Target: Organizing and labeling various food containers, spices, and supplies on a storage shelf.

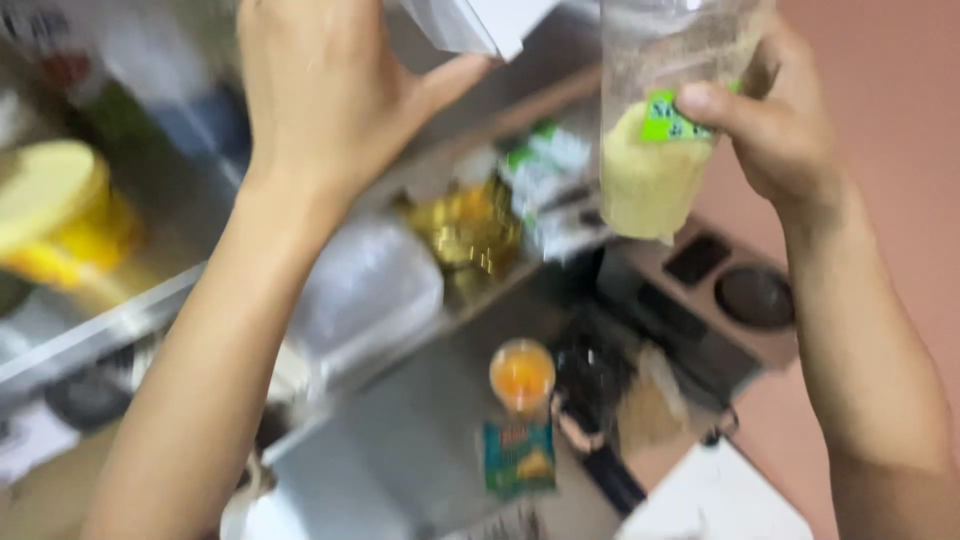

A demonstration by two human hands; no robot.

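Note:
My right hand is raised at the top right and grips a clear plastic jar partly filled with pale yellow powder and bearing a green label. My left hand is lifted at the top centre-left, its fingers touching a white box-like object at the top edge; the grip on it runs out of frame. Both forearms reach up from the bottom of the blurred view.
Metal shelves run across the left and centre, carrying a yellow-lidded tub, a clear plastic container, golden wrapped items and packets. Below stand an orange-topped jar, a green packet and a brownish appliance.

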